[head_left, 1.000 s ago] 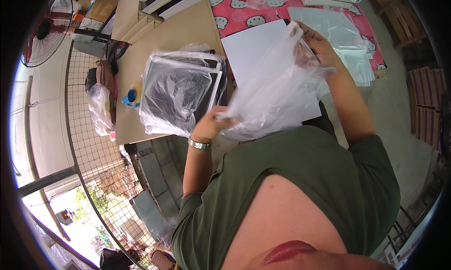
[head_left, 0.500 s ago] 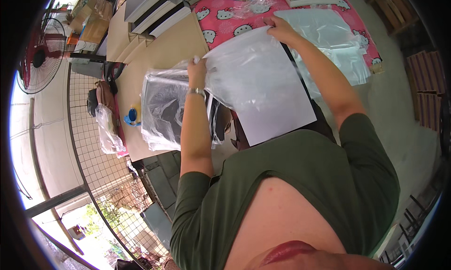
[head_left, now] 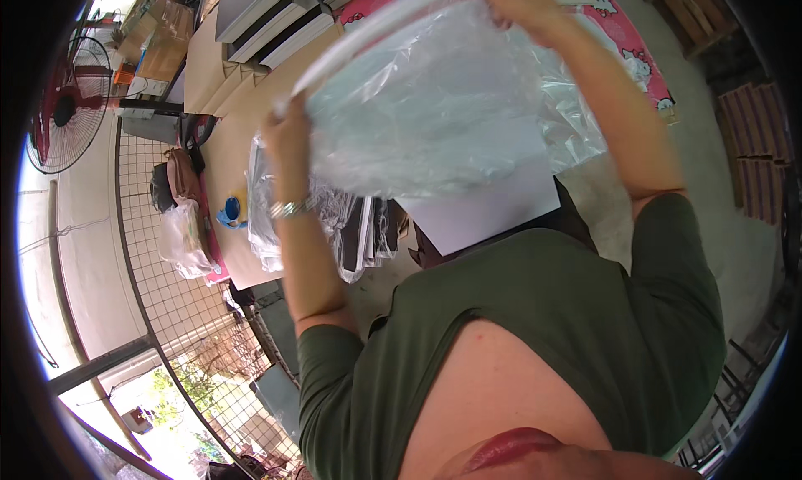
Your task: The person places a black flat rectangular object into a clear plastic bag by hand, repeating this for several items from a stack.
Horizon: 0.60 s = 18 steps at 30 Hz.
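Lower-left daylight (head_left: 88,413) blown out; plastic (head_left: 418,104) blurred, glinting.

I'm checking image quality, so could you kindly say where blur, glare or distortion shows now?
Head view: left grip and right grip look blurred; head view: glare streaks the plastic bag, lower left is overexposed; head view: wire mesh bends near the rim.

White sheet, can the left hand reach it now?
Probably not without letting go: the left hand grips the clear plastic, which hangs over part of the white sheet, though the sheet's near edge shows.
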Motion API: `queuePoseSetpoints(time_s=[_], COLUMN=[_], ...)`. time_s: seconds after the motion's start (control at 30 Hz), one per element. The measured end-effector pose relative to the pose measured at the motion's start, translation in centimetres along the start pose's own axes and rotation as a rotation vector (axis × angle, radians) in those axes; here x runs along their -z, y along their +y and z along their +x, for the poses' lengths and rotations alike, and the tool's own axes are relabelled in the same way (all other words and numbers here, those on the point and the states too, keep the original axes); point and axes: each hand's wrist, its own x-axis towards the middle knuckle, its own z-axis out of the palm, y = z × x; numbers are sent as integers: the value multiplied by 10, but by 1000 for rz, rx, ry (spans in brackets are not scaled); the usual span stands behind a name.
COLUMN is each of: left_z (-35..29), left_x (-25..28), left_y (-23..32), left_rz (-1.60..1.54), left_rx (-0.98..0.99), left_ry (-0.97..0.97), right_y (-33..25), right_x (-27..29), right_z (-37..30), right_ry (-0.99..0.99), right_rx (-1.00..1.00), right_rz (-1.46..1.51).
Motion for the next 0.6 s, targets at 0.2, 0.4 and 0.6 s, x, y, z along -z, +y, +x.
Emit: queuePoseSetpoints(time_s=[0.2, 0.4, 0.6], left_z=[-83, -132, -128], left_x=[145, 143, 71], left_y=[50, 29, -59], left_rz=[-205, -359, -466], left_rx=[-175, 520, 622], left_ry=[-263, -598, -736], right_y=[-94, -27, 75], right_x=[61, 46, 29], right_z=[-116, -157, -153], right_ry=[-196, -618, -579], right_rx=[56, -24, -256], right_rz=[284, 458, 683])
